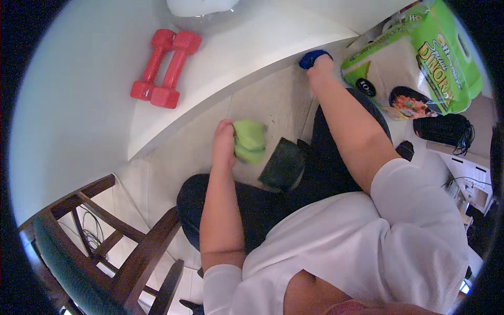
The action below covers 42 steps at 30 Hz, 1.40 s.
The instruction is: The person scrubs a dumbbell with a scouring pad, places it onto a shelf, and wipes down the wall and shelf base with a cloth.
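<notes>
My left hand (225, 140) is closed on a light green folded cloth (249, 140), held above the floor in front of my knees. My right hand (321, 68) reaches far forward, its fingers closed around a small dark blue cloth bundle (314, 59) near the base of the white ledge. Between my legs lies a dark green, squarish piece (282, 164) that looks like folded cloth; blur hides its detail.
Two red dumbbells (167, 68) rest on the white ledge (236, 47). A large green rice bag (420, 63) stands at the right, a black device with a cable (443, 132) beside it. A dark wooden chair (131, 262) is at the lower left, with loose cables (94, 236) behind.
</notes>
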Tool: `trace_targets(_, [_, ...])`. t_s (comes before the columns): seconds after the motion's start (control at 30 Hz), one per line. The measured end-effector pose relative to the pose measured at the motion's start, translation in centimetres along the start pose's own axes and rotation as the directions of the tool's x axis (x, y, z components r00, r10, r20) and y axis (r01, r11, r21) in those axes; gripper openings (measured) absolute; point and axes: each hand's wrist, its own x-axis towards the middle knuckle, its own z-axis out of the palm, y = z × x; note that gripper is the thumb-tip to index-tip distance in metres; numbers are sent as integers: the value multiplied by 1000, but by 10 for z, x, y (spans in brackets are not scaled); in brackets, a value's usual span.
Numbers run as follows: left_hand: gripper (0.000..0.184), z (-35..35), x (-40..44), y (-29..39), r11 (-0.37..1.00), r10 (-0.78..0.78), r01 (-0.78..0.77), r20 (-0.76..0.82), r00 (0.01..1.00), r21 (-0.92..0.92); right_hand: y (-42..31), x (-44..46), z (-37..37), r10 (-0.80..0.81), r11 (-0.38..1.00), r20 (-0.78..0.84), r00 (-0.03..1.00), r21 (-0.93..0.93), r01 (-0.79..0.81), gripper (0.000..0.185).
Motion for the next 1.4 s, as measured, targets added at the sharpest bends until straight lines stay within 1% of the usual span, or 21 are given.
trace_targets(0.07, [16, -1, -1, 2, 999, 3, -3, 0, 1000, 41, 5, -30, 17, -37, 999, -38, 999, 11, 38, 28])
trace_targets(0.17, [15, 7, -8, 8, 999, 6, -6, -11, 1000, 34, 23, -77, 38, -32, 999, 18, 999, 38, 31, 34])
trace_targets(0.23, [14, 10, -9, 10, 1000, -21, 21, -25, 999, 13, 17, -61, 35, -17, 995, 10, 1000, 101, 16, 38])
trace_targets(0.37, [14, 3, -3, 5, 992, -40, 40, -5, 999, 119, -36, 38, -6, -43, 994, -79, 996, 98, 50, 34])
trace_targets(0.43, [15, 5, -3, 4, 993, -25, 22, 24, 999, 112, -48, 43, -7, -71, 992, -147, 987, 94, 86, 32])
trace_targets(0.5, [15, 10, -4, 5, 991, -40, 40, 4, 999, 130, -35, 26, 3, -100, 992, -162, 982, 61, 111, 30])
trace_targets(0.67, [15, 12, -5, 6, 984, -50, 46, 14, 999, 172, -4, -44, 27, -58, 996, -37, 998, 63, 60, 25])
trace_targets(0.73, [15, 14, -10, 10, 989, -55, 54, 2, 998, 139, -17, -17, 17, -73, 994, -63, 995, 73, 77, 24])
trace_targets(0.83, [14, 10, -9, 9, 996, -74, 71, 53, 996, 58, -45, 41, -4, -70, 993, -103, 992, 91, 80, 22])
trace_targets(0.93, [14, 9, -4, 4, 995, -70, 65, 63, 996, 77, -59, 70, -10, -76, 994, -150, 986, 64, 87, 21])
trace_targets(1.0, [14, 7, -5, 5, 995, -65, 55, 114, 991, 88, -56, 81, -13, -62, 996, -143, 988, 56, 70, 20])
trace_targets(1.03, [14, 6, -6, 5, 994, -64, 50, 142, 988, 97, -50, 86, -12, -44, 997, -112, 993, 54, 51, 20])
trace_targets(1.07, [15, 3, -5, 2, 995, -63, 54, 120, 991, 82, -42, 90, -13, -16, 998, -58, 998, 56, 19, 20])
trace_targets(1.1, [15, 1, 0, -4, 997, -60, 54, 104, 993, 64, -27, 98, -14, 20, 998, 46, 999, 58, -23, 20])
trace_targets(1.13, [15, 5, 3, -4, 998, -54, 50, 89, 995, 42, -31, 89, -10, 79, 991, 203, 976, 89, -99, 22])
trace_targets(1.17, [15, 7, 3, -4, 996, -61, 55, 92, 994, 63, -27, 74, -13, 236, 970, 256, 937, -114, -213, 18])
trace_targets(1.2, [15, 10, -1, 1, 994, -73, 65, 94, 993, 90, -37, 9, -13, 400, 896, 267, 877, -316, -313, 14])
trace_targets(1.27, [15, 10, -3, 3, 992, -71, 60, 99, 993, 115, -76, -109, -7, 514, 817, 414, 751, -501, -284, 16])
trace_targets(1.33, [15, 6, -2, 1, 994, -48, 37, 103, 993, 107, -72, -94, -22, 506, 855, 491, 709, -180, -486, 16])
trace_targets(1.37, [15, 6, -3, 2, 995, -50, 41, 106, 993, 90, -71, -83, -29, 490, 821, 530, 692, -12, -571, 17])
trace_targets(1.4, [15, 9, -7, 7, 996, -51, 43, 109, 993, 72, -80, -75, -29, 317, 918, 295, 901, 143, -369, 17])
